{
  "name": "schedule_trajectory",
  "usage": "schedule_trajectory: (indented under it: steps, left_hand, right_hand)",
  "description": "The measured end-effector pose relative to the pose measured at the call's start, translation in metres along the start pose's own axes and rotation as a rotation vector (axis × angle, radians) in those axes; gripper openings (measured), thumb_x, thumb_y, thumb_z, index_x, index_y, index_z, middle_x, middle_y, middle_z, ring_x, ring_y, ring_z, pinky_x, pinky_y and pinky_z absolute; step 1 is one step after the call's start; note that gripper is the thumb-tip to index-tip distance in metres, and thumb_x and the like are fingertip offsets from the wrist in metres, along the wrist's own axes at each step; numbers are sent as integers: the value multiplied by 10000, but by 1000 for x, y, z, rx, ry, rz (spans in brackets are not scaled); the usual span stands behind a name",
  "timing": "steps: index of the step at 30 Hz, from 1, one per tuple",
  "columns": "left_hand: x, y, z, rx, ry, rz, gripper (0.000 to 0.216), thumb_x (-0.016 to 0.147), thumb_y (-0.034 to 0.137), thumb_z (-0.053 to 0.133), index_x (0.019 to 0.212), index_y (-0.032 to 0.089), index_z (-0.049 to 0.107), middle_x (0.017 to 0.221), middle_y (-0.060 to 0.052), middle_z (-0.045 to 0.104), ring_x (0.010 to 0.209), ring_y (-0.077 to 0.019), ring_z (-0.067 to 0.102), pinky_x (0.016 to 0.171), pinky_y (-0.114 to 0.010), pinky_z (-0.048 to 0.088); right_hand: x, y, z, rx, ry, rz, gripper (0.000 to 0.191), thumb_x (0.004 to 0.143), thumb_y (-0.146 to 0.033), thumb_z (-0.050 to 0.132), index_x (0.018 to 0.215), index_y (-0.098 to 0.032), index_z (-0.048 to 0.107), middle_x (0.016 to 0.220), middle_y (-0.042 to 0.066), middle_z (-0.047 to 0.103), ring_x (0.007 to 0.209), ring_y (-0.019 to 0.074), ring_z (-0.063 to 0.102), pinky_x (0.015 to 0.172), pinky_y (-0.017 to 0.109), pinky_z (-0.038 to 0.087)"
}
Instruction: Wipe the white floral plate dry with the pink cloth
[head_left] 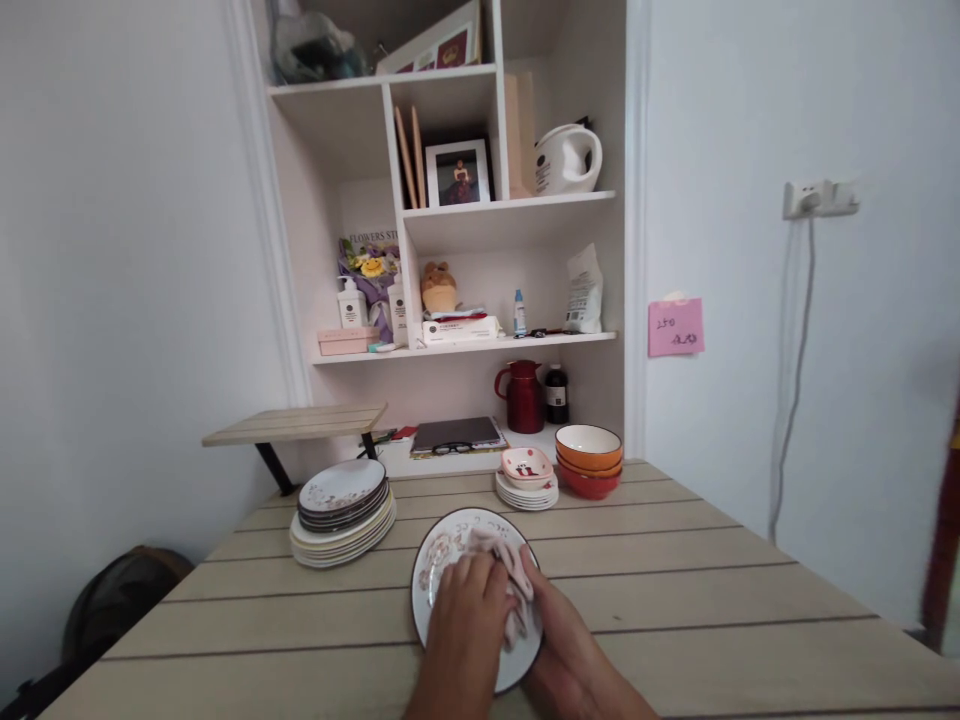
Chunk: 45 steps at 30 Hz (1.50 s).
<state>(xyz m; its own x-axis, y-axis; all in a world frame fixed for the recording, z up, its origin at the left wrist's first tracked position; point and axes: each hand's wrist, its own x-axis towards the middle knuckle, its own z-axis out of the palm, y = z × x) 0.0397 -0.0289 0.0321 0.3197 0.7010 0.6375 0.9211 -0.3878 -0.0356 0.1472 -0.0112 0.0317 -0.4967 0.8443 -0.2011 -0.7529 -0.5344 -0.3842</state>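
Note:
A white plate with a dark rim and a brownish flower print is tilted toward me over the near middle of the table. My left hand lies across the plate, its fingers bent over a crumpled pale pink cloth pressed to the plate's face. At the plate's right edge, my right hand grips the rim, thumb up beside the cloth and the other fingers hidden beneath. Part of the cloth bunches between the two hands.
Stacked plates stand on the table's left, under a small raised wooden shelf. Toward the back right are small plates with a square dish on top, beside nested orange and red bowls. Behind are a red jug and a laptop.

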Motion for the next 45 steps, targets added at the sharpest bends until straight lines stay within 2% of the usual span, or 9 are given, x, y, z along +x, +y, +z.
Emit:
schedule_trajectory:
  steps: [5,11,16,21,25,31,38,42,45]
  left_hand:
    - [24,-10,-5,155,83,-39,325,850,90,551,1140,221,617,1094,-48,649,993,-226,579,904,-419,448]
    - [-1,-22,1,208,4,-246,260,855,100,537,1078,168,652,991,-79,680,920,-242,605,790,-374,461]
    - [-23,-6,9,-13,-5,-100,292,792,79,619,1033,236,668,994,-27,675,900,-212,610,760,-320,474]
    - [-6,9,8,-36,56,49,338,824,94,605,1109,272,640,1117,-6,649,950,-202,575,834,-350,470]
    - [16,3,3,97,89,-21,318,865,131,577,1133,288,646,1152,-30,639,1035,-235,555,940,-453,430]
    - [23,-9,-8,273,39,-219,318,893,93,500,1155,207,640,1087,-89,639,975,-243,570,843,-427,458]
    - [-11,3,18,153,35,-41,257,851,161,619,1076,275,665,1050,-26,657,926,-212,584,773,-342,486]
    - [-2,6,22,114,74,37,284,857,165,612,1095,313,659,1154,-14,633,979,-204,569,838,-351,474]
    - [13,-3,16,159,81,-2,303,873,157,584,1125,313,649,1165,-20,629,1008,-213,562,900,-396,450]
  right_hand:
    - [-1,1,4,18,-22,-24,506,860,-522,549,1131,-114,677,950,122,773,886,242,711,872,375,511]
    - [-8,-14,4,27,72,-98,575,835,-563,559,1112,-71,674,893,156,773,930,286,706,891,422,505]
    - [-8,-16,4,-2,32,-96,588,811,-594,574,1071,-78,684,877,160,768,878,287,710,810,412,534]
    - [-1,-5,0,-67,32,24,561,755,-614,633,974,-105,716,869,154,764,849,278,711,794,399,539]
    - [3,-2,-2,-44,-34,-34,538,808,-589,584,1062,-131,705,948,134,766,952,266,697,903,406,501]
    - [1,-11,-5,-28,7,-75,665,750,-642,614,1153,-118,675,1035,168,751,1065,312,656,980,463,447]
    - [-2,-20,-3,3,32,-78,655,751,-641,617,1103,-93,688,972,172,760,1000,305,684,921,449,491]
    - [6,-8,-7,-44,52,-2,643,736,-640,633,1102,-115,695,962,160,762,954,294,698,907,440,501]
    - [12,0,-9,-46,1,5,617,768,-627,606,1138,-139,685,993,150,761,973,293,694,928,455,487]
